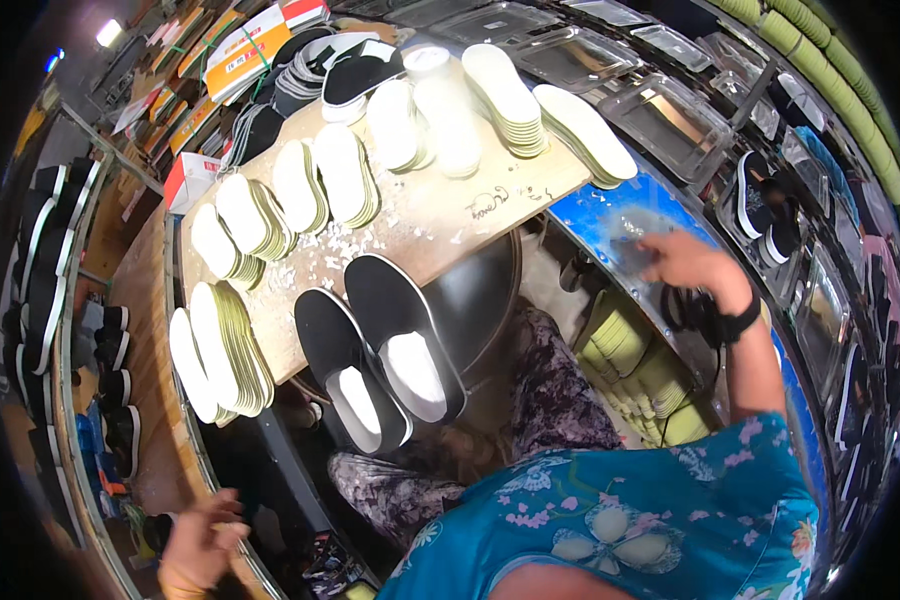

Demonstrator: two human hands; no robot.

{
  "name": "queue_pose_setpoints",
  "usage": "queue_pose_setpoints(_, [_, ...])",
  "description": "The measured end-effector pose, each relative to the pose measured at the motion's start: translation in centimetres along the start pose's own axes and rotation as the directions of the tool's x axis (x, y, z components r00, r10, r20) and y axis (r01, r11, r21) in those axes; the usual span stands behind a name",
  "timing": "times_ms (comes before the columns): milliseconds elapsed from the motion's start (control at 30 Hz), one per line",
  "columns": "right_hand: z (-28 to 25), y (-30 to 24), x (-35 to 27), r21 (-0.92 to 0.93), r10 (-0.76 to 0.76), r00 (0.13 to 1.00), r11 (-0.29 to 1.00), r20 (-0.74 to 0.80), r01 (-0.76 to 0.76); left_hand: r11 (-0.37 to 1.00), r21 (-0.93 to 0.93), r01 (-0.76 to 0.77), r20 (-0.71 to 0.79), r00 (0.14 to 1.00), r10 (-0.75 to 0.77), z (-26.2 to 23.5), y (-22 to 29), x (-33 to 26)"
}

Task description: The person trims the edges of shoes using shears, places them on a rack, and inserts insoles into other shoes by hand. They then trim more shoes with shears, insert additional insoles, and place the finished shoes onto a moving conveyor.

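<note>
The right hand (685,262) is stretched out to the person's right over a blue-edged curved bench (610,210), its fingers curled round what looks like a clear, filmy packet or sheet (635,235); motion blur there keeps me from telling how firmly it is gripped, or whether the dark loops (692,310) hanging below the wrist are held or simply lying on the bench. The left hand (202,540) hangs low at the person's left, away from the board, fingers loosely half-curled and apparently holding nothing, though its palm is turned out of sight. Between the two hands, on the near edge of a wooden board (440,215), lies a pair of black slip-on shoes (380,350), side by side and touching, white linings showing, toes pointing away from the person. Beyond them, stacks of pale insoles (345,175) fan across the board, with white scraps scattered between. Past the bench, clear plastic trays (670,115) line up, one further right holding another black pair (765,205). My reading is that the step in hand is fetching wrapping from the right side for the finished pair; the next move would call for bringing the right hand back over the board and the idle left hand up to steady the shoes
</note>
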State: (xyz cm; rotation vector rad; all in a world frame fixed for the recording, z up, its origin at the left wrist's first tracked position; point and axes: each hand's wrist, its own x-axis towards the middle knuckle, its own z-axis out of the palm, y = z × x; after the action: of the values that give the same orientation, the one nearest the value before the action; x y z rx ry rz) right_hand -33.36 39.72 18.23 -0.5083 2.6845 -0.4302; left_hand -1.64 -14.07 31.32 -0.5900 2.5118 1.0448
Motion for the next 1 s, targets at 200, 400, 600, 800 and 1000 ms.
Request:
queue_pose_setpoints(200, [-8.8, -10.8, 11.2, 0.027, -0.227, 0.974, 0.974, 0.018, 0.227, 0.917, 0.115, -0.383, -0.001, 0.923, 0.386, -6.4, 13.7, 11.9])
queue_pose_setpoints(400, [-3.4, -15.5, 23.3, -0.19, -0.374, 0.881, 0.925, -0.29, 0.33, 0.648, 0.441, -0.621, -0.135, 0.668, 0.732, 0.1, 19.3, 35.6])
queue_pose_setpoints(600, [1.6, -10.6, 26.5, -0.346, -0.549, 0.773, 0.827, -0.318, 0.444, 0.551, 0.65, -0.524, 0.07, 0.763, 0.643, 11.2, 24.6, 44.5])
queue_pose_setpoints(800, [2.6, -10.2, 28.2, -0.456, -0.629, 0.708, 0.758, -0.322, 0.466, 0.45, 0.647, -0.615, 0.17, 0.692, 0.701, 11.7, 23.3, 50.5])
queue_pose_setpoints(1000, [4.8, -10.7, 27.1, -0.686, -0.687, 0.636, 0.651, -0.351, 0.324, 0.389, 0.703, -0.595, 0.24, 0.714, 0.658, 11.7, 23.8, 51.0])
